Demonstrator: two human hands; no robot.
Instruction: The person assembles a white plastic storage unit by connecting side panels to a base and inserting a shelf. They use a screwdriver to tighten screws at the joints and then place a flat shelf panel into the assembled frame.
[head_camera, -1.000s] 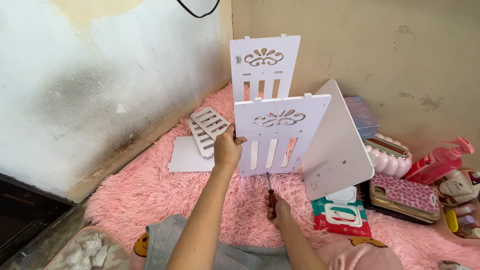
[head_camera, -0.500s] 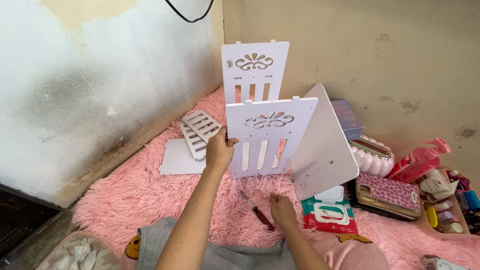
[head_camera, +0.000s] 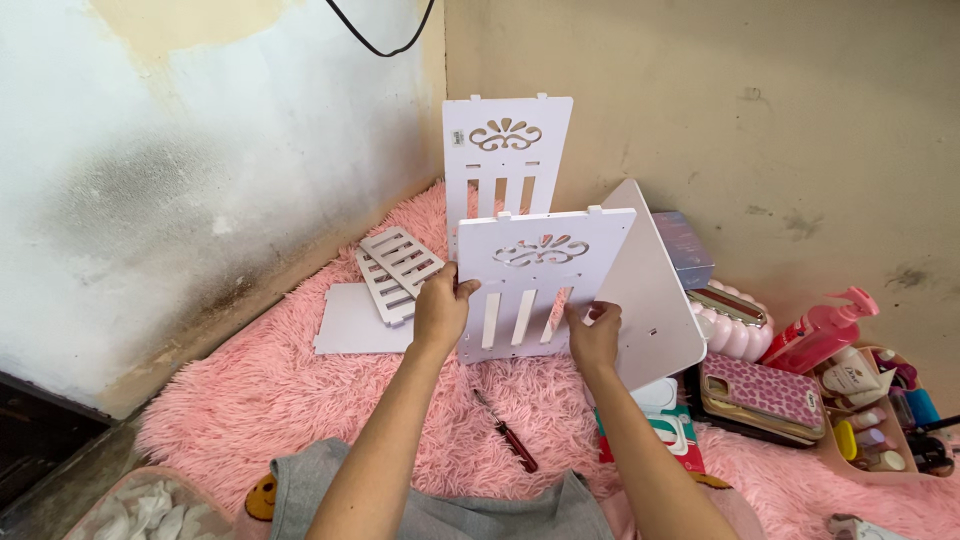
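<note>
The white slatted panel (head_camera: 545, 285) stands upright on the pink fluffy rug (head_camera: 250, 400), gripped at its lower edges by the left hand (head_camera: 440, 312) and the right hand (head_camera: 594, 335). Behind that grip stands a taller white panel (head_camera: 507, 150); below it lies a red-handled screwdriver (head_camera: 508, 435).

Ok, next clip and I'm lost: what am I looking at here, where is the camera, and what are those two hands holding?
There is no machine here. The one picture comes from a camera worn on a person's head, looking down at their own bare arms. The left hand and right hand grip the two sides of a white panel with cut-out slots and a scroll pattern, holding it upright. A second matching panel stands behind it in the corner, and a plain white board leans at the right. Everything sits on a fluffy pink rug. On it lie a red-handled screwdriver, two slatted white pieces, a flat white sheet, and toiletries with a pink pump bottle at the right.
</note>
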